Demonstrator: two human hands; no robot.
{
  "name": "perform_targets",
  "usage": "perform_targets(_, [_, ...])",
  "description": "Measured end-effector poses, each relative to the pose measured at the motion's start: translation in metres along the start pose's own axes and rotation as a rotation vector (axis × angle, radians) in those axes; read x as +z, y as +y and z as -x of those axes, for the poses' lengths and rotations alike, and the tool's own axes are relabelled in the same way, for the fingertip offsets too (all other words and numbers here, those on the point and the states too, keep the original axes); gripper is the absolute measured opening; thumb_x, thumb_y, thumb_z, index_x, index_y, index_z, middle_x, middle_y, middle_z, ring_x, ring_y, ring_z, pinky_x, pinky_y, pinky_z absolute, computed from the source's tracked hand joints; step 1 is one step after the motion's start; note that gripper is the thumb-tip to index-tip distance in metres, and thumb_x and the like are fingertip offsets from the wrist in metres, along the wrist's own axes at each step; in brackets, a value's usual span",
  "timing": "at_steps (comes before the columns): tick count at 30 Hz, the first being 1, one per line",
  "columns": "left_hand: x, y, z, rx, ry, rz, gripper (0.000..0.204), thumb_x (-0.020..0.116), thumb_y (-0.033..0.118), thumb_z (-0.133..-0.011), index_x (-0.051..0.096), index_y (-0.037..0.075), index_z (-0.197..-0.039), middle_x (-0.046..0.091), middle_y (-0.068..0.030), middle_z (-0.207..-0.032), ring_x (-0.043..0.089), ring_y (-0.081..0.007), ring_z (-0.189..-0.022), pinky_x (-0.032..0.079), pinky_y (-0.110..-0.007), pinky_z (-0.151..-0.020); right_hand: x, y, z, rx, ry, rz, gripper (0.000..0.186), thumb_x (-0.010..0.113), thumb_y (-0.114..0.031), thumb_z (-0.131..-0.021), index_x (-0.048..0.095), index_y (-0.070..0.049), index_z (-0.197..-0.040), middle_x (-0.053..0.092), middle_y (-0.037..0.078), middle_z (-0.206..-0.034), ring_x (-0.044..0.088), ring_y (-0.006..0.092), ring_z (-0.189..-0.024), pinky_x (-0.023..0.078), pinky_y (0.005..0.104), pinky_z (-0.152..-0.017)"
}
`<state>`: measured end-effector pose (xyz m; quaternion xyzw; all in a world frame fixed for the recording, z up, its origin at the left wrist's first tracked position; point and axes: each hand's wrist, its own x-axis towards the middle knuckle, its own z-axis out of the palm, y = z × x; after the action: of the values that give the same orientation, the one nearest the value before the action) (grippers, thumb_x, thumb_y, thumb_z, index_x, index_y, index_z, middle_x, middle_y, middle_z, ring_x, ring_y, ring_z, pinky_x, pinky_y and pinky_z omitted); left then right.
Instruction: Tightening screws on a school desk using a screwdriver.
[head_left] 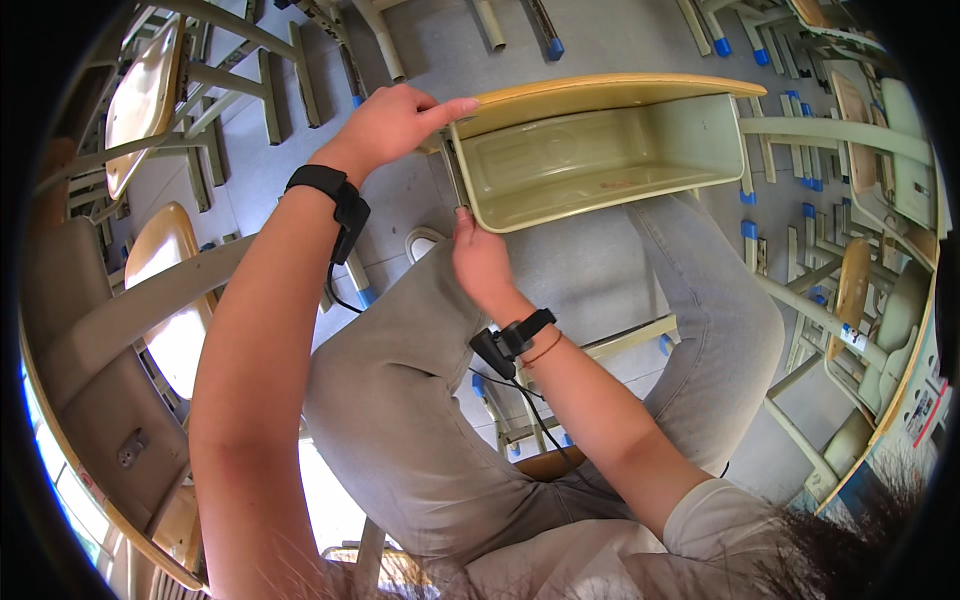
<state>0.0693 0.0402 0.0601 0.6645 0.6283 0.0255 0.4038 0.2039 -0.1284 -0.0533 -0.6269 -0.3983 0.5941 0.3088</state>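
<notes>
A desk (600, 165) stands at a seated person's knees (735, 280). The left hand (398, 122) lays its thumb on the upper left corner, the right hand (487, 265) touches the lower; whether either's fingers clamp cannot be told. Chairs (165, 250) stand around.

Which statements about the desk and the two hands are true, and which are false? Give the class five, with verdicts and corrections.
1. The left hand touches the left end of the wooden desk top. True.
2. The right hand is at the left side of the compartment. True.
3. The left hand is lower in the picture than the right hand. False: it is higher.
4. The compartment is bright red. False: it is pale green.
5. The trousers are grey. True.
</notes>
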Motion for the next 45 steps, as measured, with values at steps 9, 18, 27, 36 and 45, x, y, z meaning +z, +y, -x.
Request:
perform_targets(9, [0.001,-0.007,0.002,0.022,0.032,0.016,0.073,0.060,0.064,-0.088,0.061,-0.006,-0.070,0.041,-0.0070,-0.054,0.039,-0.0177,-0.056,0.037,-0.038,-0.054,-0.020,-0.006,-0.004,0.612,-0.622,-1.128,0.040,0.045,-0.039,-0.105,0.060,-0.003,-0.108,0.053,0.003,-0.077,0.047,0.0153,-0.060,0.040,0.0272,-0.058])
perform_targets(18, [-0.001,-0.004,-0.003,-0.006,-0.018,-0.026,0.079,0.059,0.073,-0.082,0.071,-0.005,-0.077,0.056,-0.0113,-0.059,0.051,-0.0208,-0.057,0.045,-0.037,-0.058,-0.036,0.007,-0.007,0.507,-0.753,-1.061,0.035,0.045,-0.044,-0.105,0.051,-0.013,-0.089,0.040,-0.006,-0.067,0.030,0.0075,-0.053,0.026,0.0236,-0.049])
perform_targets(27, [-0.003,-0.005,-0.003,0.002,-0.018,-0.021,0.079,0.060,0.072,-0.082,0.071,-0.006,-0.079,0.056,-0.0116,-0.059,0.051,-0.0215,-0.057,0.044,-0.037,-0.058,-0.003,-0.008,0.010,0.041,0.002,-0.027,0.034,0.044,-0.041,-0.105,0.055,-0.011,-0.094,0.043,-0.004,-0.066,0.034,0.0086,-0.051,0.029,0.0236,-0.048])
perform_targets(36, [-0.002,-0.008,0.001,0.009,-0.008,-0.001,0.078,0.061,0.071,-0.082,0.073,-0.006,-0.085,0.056,-0.0131,-0.059,0.051,-0.0226,-0.057,0.045,-0.038,-0.059,-0.022,-0.011,0.006,0.485,-0.539,-0.968,0.036,0.045,-0.042,-0.105,0.060,-0.009,-0.106,0.042,-0.002,-0.067,0.034,0.0098,-0.050,0.028,0.0237,-0.046])
perform_targets(45, [-0.002,-0.004,-0.003,0.015,-0.022,-0.012,0.079,0.061,0.072,-0.081,0.073,-0.006,-0.085,0.058,-0.0145,-0.060,0.053,-0.0233,-0.059,0.046,-0.038,-0.061,-0.036,0.004,-0.010,0.537,-0.815,-1.204,0.038,0.043,-0.044,-0.105,0.056,-0.010,-0.096,0.039,-0.003,-0.065,0.031,0.0091,-0.049,0.027,0.0233,-0.045])
